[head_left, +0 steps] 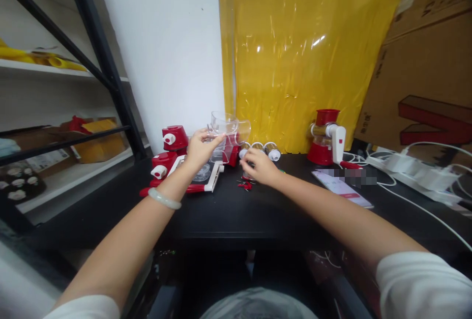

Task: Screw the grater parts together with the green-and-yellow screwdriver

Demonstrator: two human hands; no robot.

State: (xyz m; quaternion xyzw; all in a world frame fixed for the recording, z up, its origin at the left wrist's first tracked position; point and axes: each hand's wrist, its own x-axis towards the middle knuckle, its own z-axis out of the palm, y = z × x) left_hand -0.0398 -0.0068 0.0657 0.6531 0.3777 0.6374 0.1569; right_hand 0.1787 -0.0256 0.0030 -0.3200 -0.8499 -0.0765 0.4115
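My left hand (201, 148) is closed on a clear plastic container (225, 130) held just above the black table (228, 211), over a white and red part (206, 180). My right hand (258, 165) rests palm down on the table with fingers curled over small red pieces (245, 185); whether it holds any of them is hidden. Three short cylinders with white ends (260, 149) lie in a row just behind my right hand. A pale bangle (164, 199) circles my left wrist.
Two red housings with white knobs (170, 149) stand at the left by a black shelf frame (106, 68). An assembled red and white grinder (327, 137) stands at the back right before yellow film (306, 43). A phone (341, 187), white power strips (413, 171) and cardboard boxes (424, 63) are on the right.
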